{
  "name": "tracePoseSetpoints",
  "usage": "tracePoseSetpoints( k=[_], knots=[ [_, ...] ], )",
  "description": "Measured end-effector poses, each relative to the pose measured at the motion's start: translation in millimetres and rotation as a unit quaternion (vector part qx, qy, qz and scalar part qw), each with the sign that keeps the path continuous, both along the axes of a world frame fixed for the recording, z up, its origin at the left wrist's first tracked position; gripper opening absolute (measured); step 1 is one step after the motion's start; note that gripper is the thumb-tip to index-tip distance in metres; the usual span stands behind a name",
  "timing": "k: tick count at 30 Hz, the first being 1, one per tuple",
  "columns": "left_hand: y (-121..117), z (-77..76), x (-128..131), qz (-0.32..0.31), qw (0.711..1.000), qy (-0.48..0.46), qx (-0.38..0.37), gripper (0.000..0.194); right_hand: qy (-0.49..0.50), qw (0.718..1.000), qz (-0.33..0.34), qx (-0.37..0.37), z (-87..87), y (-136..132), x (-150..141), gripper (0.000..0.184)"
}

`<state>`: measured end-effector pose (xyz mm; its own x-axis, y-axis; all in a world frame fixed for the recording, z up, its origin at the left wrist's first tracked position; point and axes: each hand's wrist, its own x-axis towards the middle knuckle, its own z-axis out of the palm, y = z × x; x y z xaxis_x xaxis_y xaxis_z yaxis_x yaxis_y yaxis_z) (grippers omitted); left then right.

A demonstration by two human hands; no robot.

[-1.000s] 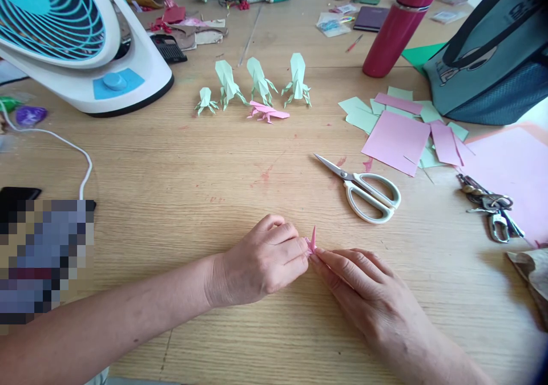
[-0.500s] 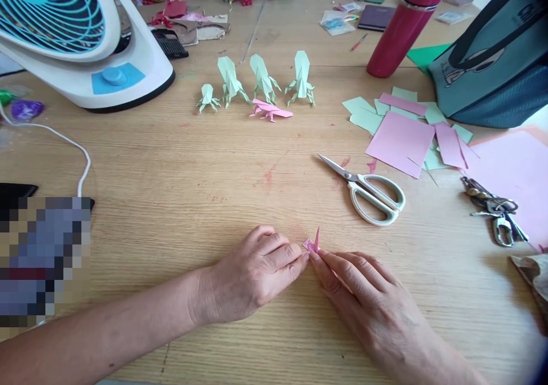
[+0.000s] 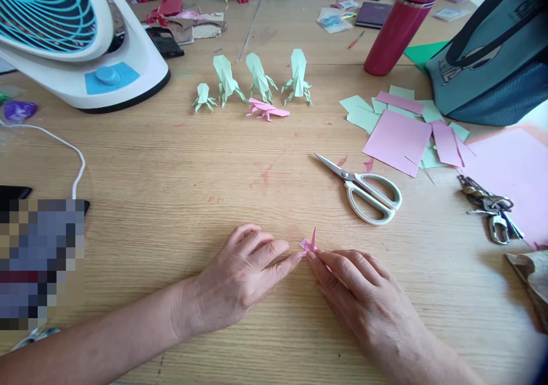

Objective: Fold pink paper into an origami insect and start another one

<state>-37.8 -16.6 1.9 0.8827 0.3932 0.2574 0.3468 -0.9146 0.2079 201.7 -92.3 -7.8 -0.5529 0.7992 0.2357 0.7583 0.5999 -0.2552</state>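
Note:
A small piece of folded pink origami paper (image 3: 309, 244) is low in the middle of the head view, with one thin point standing upright and a flatter fold to its left. My right hand (image 3: 363, 296) pinches its lower edge between thumb and forefinger. On the other side, my left hand (image 3: 244, 276) reaches its thumb tip to the paper's left edge, while its forefinger is lifted apart from the thumb. The part of the paper under my right fingertips is hidden. Beyond my hands lie white-handled scissors (image 3: 363, 188), blades pointing up and left.
Several pale green folded paper insects (image 3: 298, 76) and a pink one (image 3: 268, 109) stand farther back. Pink and green paper pieces (image 3: 398, 141) lie at right, near keys (image 3: 490, 208), a red flask (image 3: 405, 28) and a bag (image 3: 492, 65). A fan (image 3: 124, 79) stands upper left.
My left forefinger has come away from the thumb and the left hand has drawn back slightly leftward. My right hand keeps its pinch on the paper. The whole view has shifted a little.

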Motion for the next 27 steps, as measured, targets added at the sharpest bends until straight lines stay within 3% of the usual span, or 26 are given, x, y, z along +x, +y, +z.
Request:
tracePoseSetpoints(
  k=[3, 7, 12, 18, 27],
  knots=[
    [-0.1, 0.1, -7.9, 0.005, 1.000, 0.009, -0.004, 0.043, -0.010, 1.000, -0.002, 0.004, -0.7, -0.4, 0.9, 0.036],
    [-1.6, 3.0, -14.3, -0.007, 0.998, 0.029, 0.047, 0.038, -0.020, 1.000, -0.006, 0.019, -1.5, -1.3, -0.4, 0.035],
    [-6.2, 11.0, 0.0, -0.001, 0.995, 0.028, 0.091, 0.037, -0.016, 1.000, -0.016, 0.022, -4.3, -1.7, -2.8, 0.034],
    [-13.7, 9.1, 21.2, 0.015, 0.996, 0.024, 0.089, 0.036, 0.017, 1.000, -0.021, 0.000, -2.7, -1.2, -3.0, 0.033],
    [-23.7, 1.9, 23.9, 0.026, 0.997, 0.034, 0.062, 0.030, 0.025, 1.000, -0.007, -0.018, 13.9, 5.7, 0.5, 0.032]
  ],
)
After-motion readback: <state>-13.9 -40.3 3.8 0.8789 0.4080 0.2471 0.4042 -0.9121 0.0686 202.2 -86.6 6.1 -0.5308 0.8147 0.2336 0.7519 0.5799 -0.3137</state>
